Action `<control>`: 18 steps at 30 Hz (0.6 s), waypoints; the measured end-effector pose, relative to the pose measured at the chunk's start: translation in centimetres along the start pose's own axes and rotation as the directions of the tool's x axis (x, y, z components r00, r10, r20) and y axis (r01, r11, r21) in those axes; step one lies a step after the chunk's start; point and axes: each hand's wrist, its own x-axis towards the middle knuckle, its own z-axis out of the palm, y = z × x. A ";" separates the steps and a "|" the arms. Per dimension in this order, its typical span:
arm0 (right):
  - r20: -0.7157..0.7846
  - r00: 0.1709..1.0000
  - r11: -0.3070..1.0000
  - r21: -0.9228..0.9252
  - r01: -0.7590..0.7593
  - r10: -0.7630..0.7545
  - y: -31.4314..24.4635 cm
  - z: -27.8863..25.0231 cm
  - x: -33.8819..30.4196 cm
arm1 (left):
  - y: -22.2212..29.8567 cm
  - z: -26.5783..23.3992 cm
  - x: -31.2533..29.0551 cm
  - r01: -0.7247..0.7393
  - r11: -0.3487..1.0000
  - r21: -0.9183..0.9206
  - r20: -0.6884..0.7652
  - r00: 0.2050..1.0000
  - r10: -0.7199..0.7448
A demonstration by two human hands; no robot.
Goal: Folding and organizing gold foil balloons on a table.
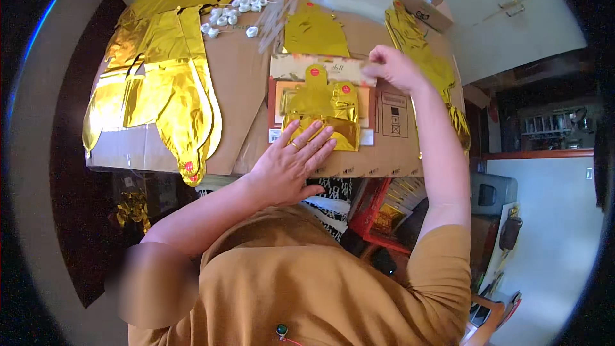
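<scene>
My left hand (288, 163) lies flat, fingers stretched out, on the lower part of a folded gold foil balloon (315, 101). The balloon has red round marks near its top and rests on a printed card-like package (277, 69) with a cream top band and reddish border. At the package's upper right corner is my right hand (398, 72), its thumb and fingers pinched together. Whatever the pinch holds, if anything, is blurred. Just beyond the package lies another gold foil piece (314, 33) with a rounded outline.
Cardboard (240, 83) covers the work surface. Large gold foil balloons (170, 70) hang over its left edge, and more gold foil (423, 57) lies at the right. White ribbon rolls (250, 1), clear straws (274, 22) and a small open box (423, 1) sit toward the back.
</scene>
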 end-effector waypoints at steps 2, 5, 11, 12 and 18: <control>-0.138 0.987 0.973 0.200 0.113 -0.086 0.0 -1.6 0.0 | -0.2 0.3 -0.1 -0.005 1.000 -0.009 -0.001 1.000 0.005; -0.529 0.832 0.819 0.395 0.415 -0.167 1.1 -5.3 0.0 | -0.2 0.0 0.0 -0.002 1.000 -0.022 0.014 1.000 0.002; -0.714 0.699 0.537 0.603 0.590 0.033 -0.7 -8.6 -5.2 | -0.2 0.0 -0.1 0.002 0.998 -0.059 -0.033 0.999 -0.004; -0.647 0.761 0.547 0.656 0.520 0.052 -0.1 -7.9 -5.8 | -0.2 -0.4 0.0 -0.015 0.998 -0.065 -0.074 0.997 0.010; -0.263 0.953 0.641 0.760 0.109 0.149 3.1 3.5 -7.2 | 1.2 -0.9 -3.8 -0.508 0.861 0.001 -0.448 0.770 0.455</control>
